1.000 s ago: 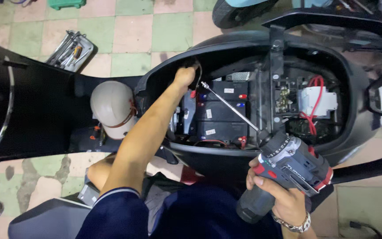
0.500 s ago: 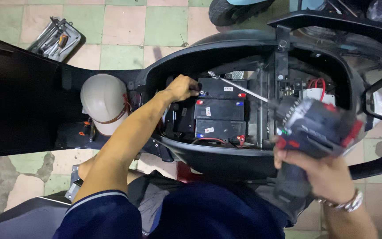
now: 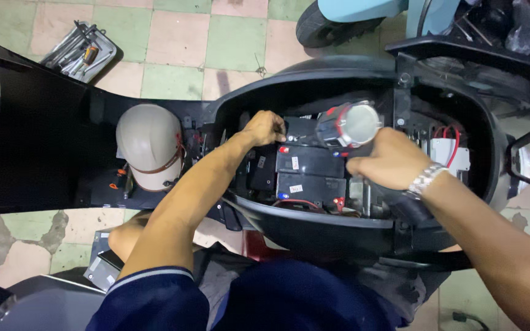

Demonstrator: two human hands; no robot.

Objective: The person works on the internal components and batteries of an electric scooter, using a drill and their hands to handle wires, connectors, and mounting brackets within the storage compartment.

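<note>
Drill's swung from out by the lap to nose-down inside the scooter's open bay, so the driving looks about to start. Right hand (image 3: 387,164) is wrapped round the cordless drill (image 3: 346,125), its shiny round back facing up. Left hand (image 3: 265,129) curls on the boxy black batteries (image 3: 310,160). Smooth beige helmet (image 3: 150,145) sits left.

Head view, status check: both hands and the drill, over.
Left hand resting on the batteries. Right hand gripping the cordless drill, pointed down into the scooter bay. Red wires close by.
</note>
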